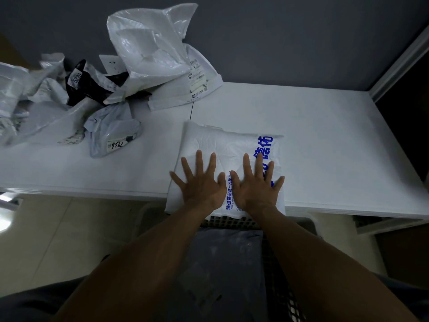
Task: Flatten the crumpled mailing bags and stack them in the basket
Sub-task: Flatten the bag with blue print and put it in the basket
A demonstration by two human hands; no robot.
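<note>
A white mailing bag with blue print (220,145) lies flat on the white table (325,140), its near end hanging over the front edge. My left hand (200,182) and my right hand (256,182) press side by side on it, palms down, fingers spread and straight. Below the table's edge stands a dark mesh basket (276,259) between my forearms, with a grey flattened bag (222,263) lying in it. A heap of crumpled bags (76,101) sits at the table's back left, among them a large white one (151,45) and a black one (86,84).
A small grey crumpled bag with a handwritten label (111,133) lies nearest the heap's front. A dark wall (278,31) runs behind the table. A metal frame post (399,59) rises at the right. Pale floor tiles (58,240) show at the lower left.
</note>
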